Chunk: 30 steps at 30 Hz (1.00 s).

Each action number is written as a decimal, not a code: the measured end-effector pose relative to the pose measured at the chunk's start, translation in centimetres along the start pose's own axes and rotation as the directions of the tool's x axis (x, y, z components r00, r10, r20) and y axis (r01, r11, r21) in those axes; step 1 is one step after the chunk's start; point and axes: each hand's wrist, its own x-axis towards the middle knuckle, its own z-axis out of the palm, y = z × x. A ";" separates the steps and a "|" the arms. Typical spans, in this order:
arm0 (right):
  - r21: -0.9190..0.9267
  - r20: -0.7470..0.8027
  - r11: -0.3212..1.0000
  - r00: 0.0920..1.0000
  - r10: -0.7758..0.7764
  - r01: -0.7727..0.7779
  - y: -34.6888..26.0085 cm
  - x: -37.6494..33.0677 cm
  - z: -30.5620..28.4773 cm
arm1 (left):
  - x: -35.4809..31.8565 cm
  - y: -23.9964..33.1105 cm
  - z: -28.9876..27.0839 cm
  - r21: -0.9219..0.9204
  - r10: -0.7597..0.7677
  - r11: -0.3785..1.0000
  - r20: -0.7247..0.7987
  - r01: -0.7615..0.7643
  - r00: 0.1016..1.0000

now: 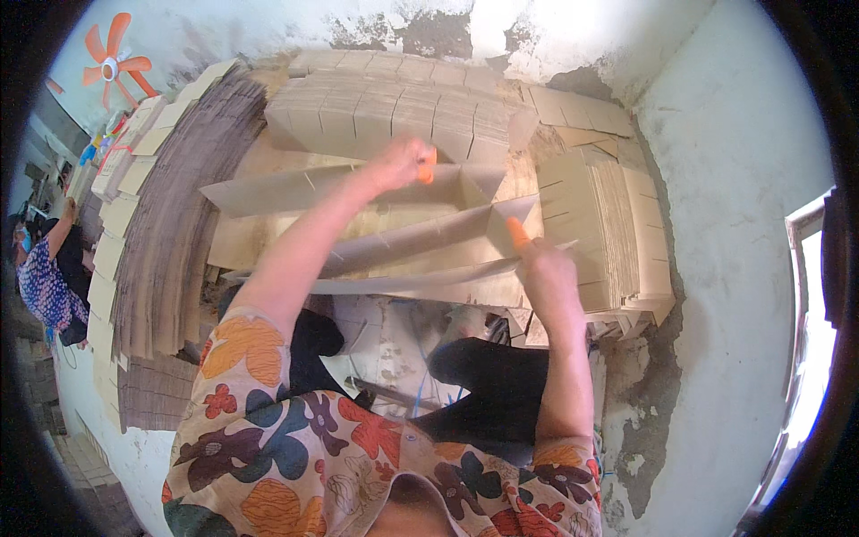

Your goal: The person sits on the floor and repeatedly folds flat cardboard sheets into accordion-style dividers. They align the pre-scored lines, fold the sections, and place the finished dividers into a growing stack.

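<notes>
Long grey-brown cardboard divider strips [403, 240] stand on edge in front of me, with a shorter cross strip [503, 231] at their right ends. My left hand [404, 164] is closed above the far strip, an orange finger cover [428, 166] showing at its right side. What it holds, if anything, is hidden. My right hand [549, 273] is closed around the right end of the nearest cardboard strip [429, 279]. Its orange-covered finger [517, 233] lies against the cross strip.
Slotted cardboard stacks stand at the back [385, 112], on the right [595, 228] and in a tall row on the left [183, 215]. My knees [488, 380] are under the near edge. A person [54, 277] sits far left; an orange-bladed fan [112, 67] stands behind.
</notes>
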 end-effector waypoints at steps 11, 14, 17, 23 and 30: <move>-0.017 0.102 1.000 0.995 0.013 -0.011 3.1 -0.2 6.1 | -14.1 5.1 -1.3 0.338 -0.013 0.940 -0.120 0.053 0.993; 0.006 0.110 1.000 0.994 0.006 -0.007 2.6 0.2 6.2 | -19.4 3.0 -0.6 0.449 -0.071 0.887 -0.102 0.109 0.992; 0.032 0.043 0.999 0.998 -0.038 0.037 2.3 0.4 5.9 | -20.7 -0.6 -0.1 0.345 -0.106 0.931 -0.067 0.122 0.992; 0.115 0.093 0.992 0.995 0.041 -0.051 3.2 0.5 6.3 | -18.9 -5.0 0.3 0.257 0.020 0.966 -0.078 0.001 0.997; -0.102 -0.193 0.806 0.806 0.559 -0.583 12.2 -1.5 4.0 | -19.4 -3.6 0.3 0.257 -0.119 0.958 -0.041 0.126 0.992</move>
